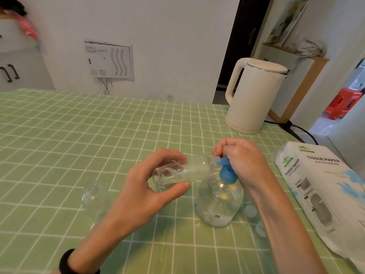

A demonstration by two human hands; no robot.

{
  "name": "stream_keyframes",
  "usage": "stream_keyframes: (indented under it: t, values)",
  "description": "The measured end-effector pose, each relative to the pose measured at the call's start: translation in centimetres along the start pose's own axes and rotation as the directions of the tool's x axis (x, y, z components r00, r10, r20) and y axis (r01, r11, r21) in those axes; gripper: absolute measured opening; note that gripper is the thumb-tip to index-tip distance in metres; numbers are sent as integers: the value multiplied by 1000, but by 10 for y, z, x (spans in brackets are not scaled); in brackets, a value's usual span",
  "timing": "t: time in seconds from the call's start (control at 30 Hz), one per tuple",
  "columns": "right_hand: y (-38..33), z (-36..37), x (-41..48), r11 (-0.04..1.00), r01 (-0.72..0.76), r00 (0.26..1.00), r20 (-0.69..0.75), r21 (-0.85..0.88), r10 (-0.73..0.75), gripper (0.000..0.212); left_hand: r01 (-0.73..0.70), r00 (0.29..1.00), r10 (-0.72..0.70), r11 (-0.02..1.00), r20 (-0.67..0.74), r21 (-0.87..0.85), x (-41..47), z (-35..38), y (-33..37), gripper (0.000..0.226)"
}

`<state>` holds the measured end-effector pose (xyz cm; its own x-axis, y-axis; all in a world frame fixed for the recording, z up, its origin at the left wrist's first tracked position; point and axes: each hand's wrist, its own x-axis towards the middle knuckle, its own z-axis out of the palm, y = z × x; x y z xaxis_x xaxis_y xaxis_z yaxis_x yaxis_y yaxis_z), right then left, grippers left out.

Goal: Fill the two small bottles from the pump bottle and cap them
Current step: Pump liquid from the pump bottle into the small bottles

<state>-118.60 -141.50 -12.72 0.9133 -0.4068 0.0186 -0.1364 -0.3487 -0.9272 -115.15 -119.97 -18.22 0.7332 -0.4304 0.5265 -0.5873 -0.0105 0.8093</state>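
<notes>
Green checked tablecloth [79, 135]; left hand [146, 186] around small bottle [189, 171], right hand [243, 161] around half-hidden pump head [227, 175].

Both forearms bare, no sleeves; black band [68, 261] round left wrist, smooth and matte.

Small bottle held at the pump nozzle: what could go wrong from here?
1. The left hand holds the small bottle tilted almost flat, its mouth at the blue nozzle; liquid may run back out or miss the mouth.
2. The right hand is on the pump head, and nothing steadies the pump bottle lower down; a hard press might tip it.
3. The second small bottle stands open near the left forearm and could be knocked over.
</notes>
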Motion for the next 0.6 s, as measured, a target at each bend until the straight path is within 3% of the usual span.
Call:
stream_keyframes:
  t: [0.17,0.3,0.4,0.6]
  values:
    - [0,-1,-1,998,-66,997,41,-23,67,47,18,1000,-18,1000,-7,-23,-2,0,1,39]
    - [-3,-5,-2,1000,18,999,-30,1,-18,45,6,1000,-6,1000,-9,-19,-1,-1,3,39]
    - [-5,-4,-4,998,56,998,-4,31,-56,44,-2,1000,2,1000,-14,-23,0,-2,3,39]
    - [-6,-3,0,999,-49,998,47,22,48,45,2,1000,-1,1000,4,-14,1,-1,0,40]
